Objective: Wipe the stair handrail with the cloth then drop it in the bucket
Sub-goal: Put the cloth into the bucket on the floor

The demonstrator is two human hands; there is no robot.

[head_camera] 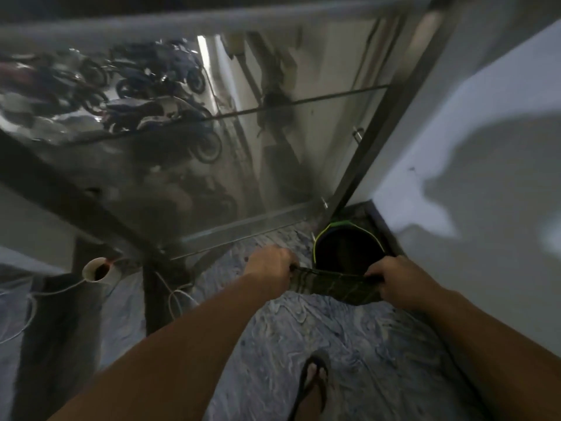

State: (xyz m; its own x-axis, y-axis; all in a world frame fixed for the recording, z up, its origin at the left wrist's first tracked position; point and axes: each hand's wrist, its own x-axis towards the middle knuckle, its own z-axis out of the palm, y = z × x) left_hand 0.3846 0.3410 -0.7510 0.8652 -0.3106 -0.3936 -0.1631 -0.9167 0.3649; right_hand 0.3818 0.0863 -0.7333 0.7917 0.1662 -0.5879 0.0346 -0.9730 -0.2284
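Observation:
A dark striped cloth is stretched between both hands, just in front of and above the near rim of a dark bucket with a yellow-green rim. My left hand grips the cloth's left end. My right hand grips its right end. The bucket stands on the floor in the corner between the glass balustrade and the white wall. The handrail runs across the top of the view, above the glass panel.
The glass balustrade panel with a metal post stands ahead; parked motorbikes show through it. A white wall closes the right side. A small cup and white cables sit at the left. My sandalled foot rests on marbled floor.

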